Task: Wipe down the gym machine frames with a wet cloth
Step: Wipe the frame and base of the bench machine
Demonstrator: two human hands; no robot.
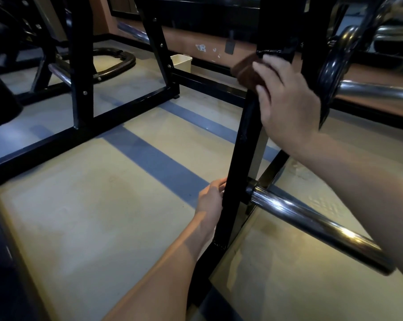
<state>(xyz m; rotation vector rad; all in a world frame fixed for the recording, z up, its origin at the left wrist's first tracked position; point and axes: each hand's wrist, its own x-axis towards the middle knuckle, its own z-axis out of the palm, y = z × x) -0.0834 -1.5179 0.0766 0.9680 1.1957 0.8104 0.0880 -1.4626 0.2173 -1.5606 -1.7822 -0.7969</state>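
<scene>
Cloth (246,74), brown, pressed high on black upright post (238,172) under right hand (286,105) fingers, left hand (210,200) gripping post lower down; likely to slip off if pressure eases.

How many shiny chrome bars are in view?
4: one bar sticking out beside the left hand, one right of the right hand, one far left, one along the back wall. Others may be hidden.
</scene>
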